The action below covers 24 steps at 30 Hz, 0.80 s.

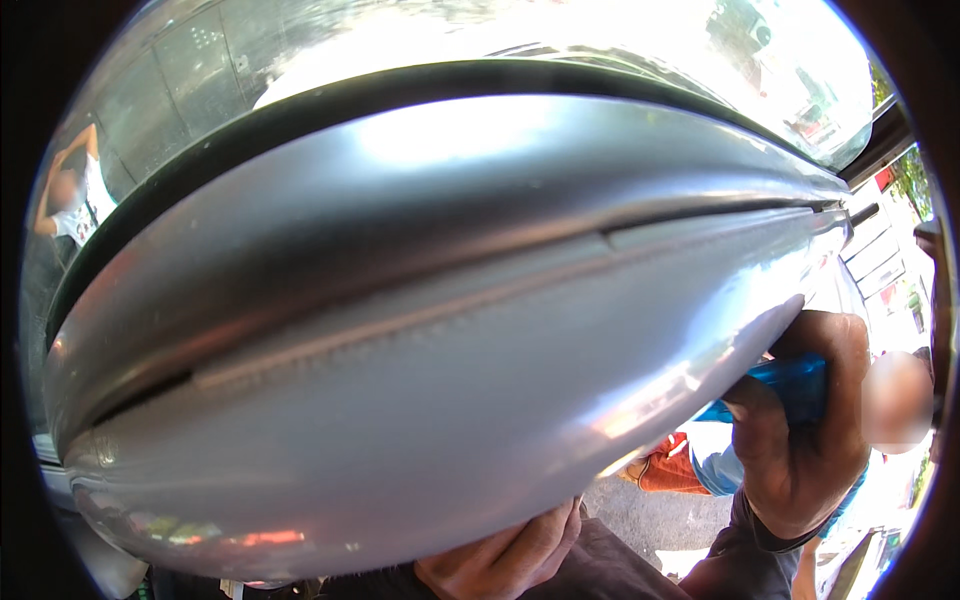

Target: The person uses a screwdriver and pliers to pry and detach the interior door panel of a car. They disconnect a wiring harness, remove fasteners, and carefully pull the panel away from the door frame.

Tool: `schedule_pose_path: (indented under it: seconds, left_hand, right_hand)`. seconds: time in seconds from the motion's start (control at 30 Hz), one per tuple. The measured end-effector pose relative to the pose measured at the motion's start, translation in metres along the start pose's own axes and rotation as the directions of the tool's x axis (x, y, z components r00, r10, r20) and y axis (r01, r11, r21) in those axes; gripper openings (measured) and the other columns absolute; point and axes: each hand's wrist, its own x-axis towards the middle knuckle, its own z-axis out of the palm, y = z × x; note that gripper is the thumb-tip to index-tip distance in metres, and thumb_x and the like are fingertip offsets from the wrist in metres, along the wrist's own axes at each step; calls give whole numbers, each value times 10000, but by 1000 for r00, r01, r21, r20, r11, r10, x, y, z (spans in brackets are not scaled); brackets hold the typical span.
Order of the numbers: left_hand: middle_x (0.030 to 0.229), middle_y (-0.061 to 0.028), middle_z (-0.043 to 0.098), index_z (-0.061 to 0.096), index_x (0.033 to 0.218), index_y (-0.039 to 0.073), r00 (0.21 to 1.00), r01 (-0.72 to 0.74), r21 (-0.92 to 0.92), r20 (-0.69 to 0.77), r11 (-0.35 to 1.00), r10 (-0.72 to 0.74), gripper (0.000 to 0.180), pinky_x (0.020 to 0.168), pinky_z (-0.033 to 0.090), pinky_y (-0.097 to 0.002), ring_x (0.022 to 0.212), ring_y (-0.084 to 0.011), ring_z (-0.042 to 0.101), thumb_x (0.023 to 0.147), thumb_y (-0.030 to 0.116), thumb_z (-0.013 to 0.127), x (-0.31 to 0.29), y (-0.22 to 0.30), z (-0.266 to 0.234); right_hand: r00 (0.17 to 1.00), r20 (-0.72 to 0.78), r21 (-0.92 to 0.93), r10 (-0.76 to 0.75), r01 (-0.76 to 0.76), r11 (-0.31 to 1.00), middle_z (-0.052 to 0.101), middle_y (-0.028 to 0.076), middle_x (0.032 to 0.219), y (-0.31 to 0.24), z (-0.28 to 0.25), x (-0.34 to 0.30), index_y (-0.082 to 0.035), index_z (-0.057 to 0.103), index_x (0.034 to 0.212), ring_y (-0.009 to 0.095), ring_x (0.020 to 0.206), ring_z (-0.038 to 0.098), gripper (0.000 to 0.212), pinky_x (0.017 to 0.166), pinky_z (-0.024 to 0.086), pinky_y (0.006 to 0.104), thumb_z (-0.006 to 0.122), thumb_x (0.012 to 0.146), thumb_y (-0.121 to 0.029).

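Observation:
A silver car body panel [420,420] fills the middle of the view, curved and glossy toward its right side. My right hand [800,440] is closed around a blue, block-shaped object [793,385] at the panel's right edge; its exact kind is hard to make out. The fingertips point to the panel surface. At the lower edge of the panel, my left hand [510,552] shows bent fingers pressed together. The panel hides the fingertips, and I cannot see what they hold, if anything.
A pale strip [400,315] runs along the seam between the panel and the upper silver section [400,190]. Above lies a black trim [470,78] bordering glass [300,50]. People stand at right, one in orange shorts [672,468]; another person [75,190] appears at far left.

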Motion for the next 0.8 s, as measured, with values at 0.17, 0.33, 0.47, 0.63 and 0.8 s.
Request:
schedule_pose_path:
  seconds: [0.17, 0.33, 0.47, 0.63, 0.8]
  left_hand:
    - [944, -96, 753, 746, 974, 23, 999, 29, 9, 32, 1000, -29, 204, 940, 585, -376, 930, -241, 737, 862, 176, 820, 4, 0, -3]
    - [949, -92, 755, 749, 976, 29, 999, 34, -9, -40, 999, -35, 208, 929, 588, -364, 932, -238, 739, 854, 177, 828, 1, 0, -1]
    - [948, -89, 754, 752, 984, 33, 998, 59, 11, 14, 998, -59, 213, 922, 590, -361, 926, -234, 739, 846, 173, 833, 1, 3, -4]
    - [924, -89, 745, 751, 969, 32, 990, 65, -16, -127, 998, -66, 203, 908, 592, -364, 893, -236, 732, 824, 142, 841, 10, 6, -2]
    - [930, -99, 737, 751, 969, 32, 993, 89, -34, -77, 995, -91, 190, 896, 593, -372, 881, -242, 727, 823, 121, 834, 6, 3, 1]
  right_hand:
    - [895, 235, 21, -380, 386, 922, 684, 124, 897, -4, -5, 14, -23, 630, 959, 232, 761, 680, 288, 700, 535, 322, 770, 814, -229]
    - [992, 5, -81, -123, 123, 989, 674, 76, 916, -17, 5, 7, -6, 633, 1051, 166, 783, 639, 345, 710, 511, 288, 783, 828, -223]
    - [997, -74, -54, -11, 7, 999, 655, 65, 917, -16, 10, 0, 33, 619, 1113, 133, 771, 601, 386, 694, 491, 269, 775, 840, -191]
    - [991, -42, -122, -128, 122, 985, 652, 75, 886, -15, 11, 5, 24, 646, 1050, 153, 745, 614, 366, 690, 502, 291, 803, 767, -147]
    - [986, -46, -163, -160, 150, 975, 651, 83, 874, -24, 15, 4, 18, 658, 1017, 170, 748, 630, 387, 692, 516, 319, 806, 673, -79]
